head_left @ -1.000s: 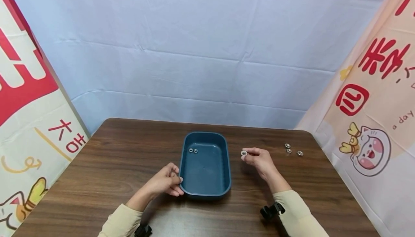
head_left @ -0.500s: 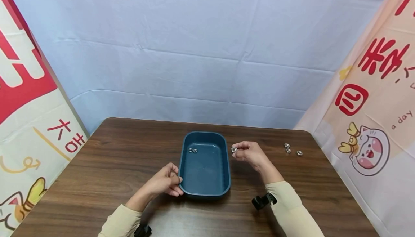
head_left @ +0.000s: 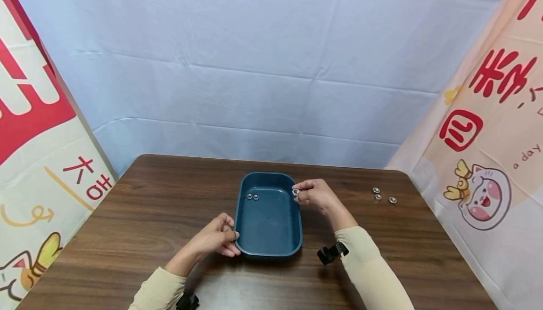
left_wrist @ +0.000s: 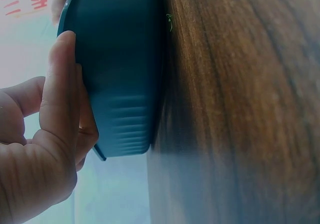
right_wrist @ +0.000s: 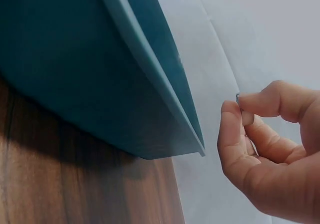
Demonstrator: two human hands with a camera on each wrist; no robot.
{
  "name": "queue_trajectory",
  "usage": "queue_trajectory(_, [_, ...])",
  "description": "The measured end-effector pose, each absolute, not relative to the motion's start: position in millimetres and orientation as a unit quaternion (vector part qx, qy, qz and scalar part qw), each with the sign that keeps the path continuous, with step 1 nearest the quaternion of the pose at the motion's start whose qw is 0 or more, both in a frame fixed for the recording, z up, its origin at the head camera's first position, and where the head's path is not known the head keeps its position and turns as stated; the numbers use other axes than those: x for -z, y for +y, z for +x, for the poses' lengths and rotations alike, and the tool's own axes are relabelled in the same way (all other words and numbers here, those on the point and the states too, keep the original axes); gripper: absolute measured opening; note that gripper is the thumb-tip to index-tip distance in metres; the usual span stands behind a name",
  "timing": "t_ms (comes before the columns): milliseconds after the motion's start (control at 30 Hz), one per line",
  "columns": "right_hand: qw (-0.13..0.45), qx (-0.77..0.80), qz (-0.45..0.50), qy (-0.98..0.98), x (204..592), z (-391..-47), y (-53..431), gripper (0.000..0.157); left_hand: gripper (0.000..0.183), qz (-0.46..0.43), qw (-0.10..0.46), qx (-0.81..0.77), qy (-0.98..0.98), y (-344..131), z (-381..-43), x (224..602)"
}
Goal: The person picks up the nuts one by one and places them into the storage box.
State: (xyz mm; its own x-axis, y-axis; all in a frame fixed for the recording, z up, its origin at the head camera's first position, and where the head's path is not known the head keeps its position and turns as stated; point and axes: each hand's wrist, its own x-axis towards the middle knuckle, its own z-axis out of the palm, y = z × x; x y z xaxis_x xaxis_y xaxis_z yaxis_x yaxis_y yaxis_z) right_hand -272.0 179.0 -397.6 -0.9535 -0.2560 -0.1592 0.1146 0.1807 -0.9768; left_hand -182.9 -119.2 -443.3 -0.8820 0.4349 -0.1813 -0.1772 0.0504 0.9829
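Note:
A dark blue plastic tray [head_left: 268, 230] stands on the table, with two small metal nuts [head_left: 256, 197] lying near its left wall. My left hand [head_left: 214, 237] holds the tray's near left corner, thumb at the rim and fingers against the outside wall [left_wrist: 115, 83]. Between the thumb and fingertips of my right hand [head_left: 318, 196] is a metal nut [head_left: 295, 191], pinched level with the tray's right rim. In the right wrist view only a sliver of that nut [right_wrist: 238, 98] shows, above the rim's height; the fingers hide the remainder.
Three more loose nuts [head_left: 377, 197] lie on the right part of the brown wooden table [head_left: 169, 192]. Behind the table hangs a pale cloth [head_left: 237, 88], with printed banners [head_left: 483, 159] at either side. Each wrist wears a black strapped device [head_left: 333, 252].
My right hand has moved left and slightly away from me, carrying the nut from beside the tray to its right rim. The left hand and tray have stayed put.

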Motion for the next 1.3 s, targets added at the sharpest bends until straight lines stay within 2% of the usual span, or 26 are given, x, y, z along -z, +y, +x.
queue_trajectory(700, [0.131, 0.575, -0.046, 0.807, 386.6, -285.6, 153.8, 0.029, 0.026, 0.098, 0.227, -0.683, 0.687, -118.1, -184.2, 444.5])
queue_trajectory(1300, [0.136, 0.605, -0.011, 0.784, 396.4, -301.8, 132.5, 0.027, 0.026, 0.089, 0.225, -0.683, 0.689, -118.2, -183.2, 443.7])
